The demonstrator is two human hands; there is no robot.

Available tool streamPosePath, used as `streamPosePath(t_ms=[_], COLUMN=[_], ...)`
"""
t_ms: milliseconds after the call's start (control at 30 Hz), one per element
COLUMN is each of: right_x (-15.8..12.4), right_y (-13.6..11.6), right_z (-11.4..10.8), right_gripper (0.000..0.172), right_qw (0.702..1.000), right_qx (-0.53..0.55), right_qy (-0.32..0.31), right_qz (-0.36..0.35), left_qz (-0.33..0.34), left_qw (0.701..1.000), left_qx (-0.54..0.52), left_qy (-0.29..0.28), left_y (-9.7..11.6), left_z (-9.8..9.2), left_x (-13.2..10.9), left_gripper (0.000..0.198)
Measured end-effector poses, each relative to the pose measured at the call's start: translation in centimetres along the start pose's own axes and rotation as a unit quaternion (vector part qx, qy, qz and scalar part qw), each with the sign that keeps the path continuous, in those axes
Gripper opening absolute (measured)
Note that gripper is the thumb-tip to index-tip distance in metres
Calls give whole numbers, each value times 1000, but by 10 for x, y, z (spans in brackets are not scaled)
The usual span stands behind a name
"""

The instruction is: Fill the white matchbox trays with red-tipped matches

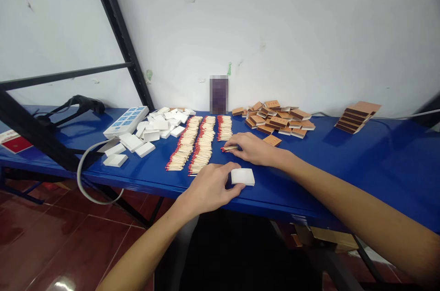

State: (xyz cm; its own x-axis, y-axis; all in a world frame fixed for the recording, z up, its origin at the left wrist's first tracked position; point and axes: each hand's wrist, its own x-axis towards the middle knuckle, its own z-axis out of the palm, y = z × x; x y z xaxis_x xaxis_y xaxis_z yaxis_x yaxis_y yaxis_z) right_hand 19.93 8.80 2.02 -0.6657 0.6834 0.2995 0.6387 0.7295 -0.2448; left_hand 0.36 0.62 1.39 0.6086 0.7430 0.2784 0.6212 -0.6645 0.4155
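Note:
My left hand (210,188) rests on the blue table (360,162) near its front edge, fingers closed on a white matchbox tray (242,176). My right hand (252,148) lies just beyond it, its fingers pinching a small bunch of red-tipped matches (229,148). Three rows of red-tipped matches (201,143) lie spread out ahead and to the left of both hands. One brown matchbox sleeve (272,140) lies just behind my right hand.
White inner trays (151,130) are heaped at the left beside a white power strip (126,121) with a grey cable. Brown sleeves (275,119) are piled at the back, with a neat stack (357,118) at far right. A black metal frame (113,20) crosses the left side.

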Motion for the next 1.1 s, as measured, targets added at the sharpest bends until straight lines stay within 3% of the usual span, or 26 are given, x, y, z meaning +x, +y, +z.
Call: streamPosePath(t_ms=[433,667,800,900,1100], right_x=[0,-1,-3,-6,-16], right_y=[0,-1,-4,-7,-8], right_z=[0,-4,-13,-26,-51], right_gripper=[18,20,19,19,22], right_qw=[998,995,992,988,973], right_qx=[53,88,110,138,199], right_qy=[35,47,53,30,-93], right_qz=[-4,16,39,60,73], left_qz=[-1,-46,-53,-49,-46], left_qw=[1000,988,986,988,993], left_qx=[17,148,157,145,107], left_qy=[5,-10,-23,-22,4], left_y=[0,9,8,4,-2], left_z=[1,-5,-9,-9,-7], left_x=[-1,-6,-5,-3,-3], left_gripper=[21,30,34,35,36])
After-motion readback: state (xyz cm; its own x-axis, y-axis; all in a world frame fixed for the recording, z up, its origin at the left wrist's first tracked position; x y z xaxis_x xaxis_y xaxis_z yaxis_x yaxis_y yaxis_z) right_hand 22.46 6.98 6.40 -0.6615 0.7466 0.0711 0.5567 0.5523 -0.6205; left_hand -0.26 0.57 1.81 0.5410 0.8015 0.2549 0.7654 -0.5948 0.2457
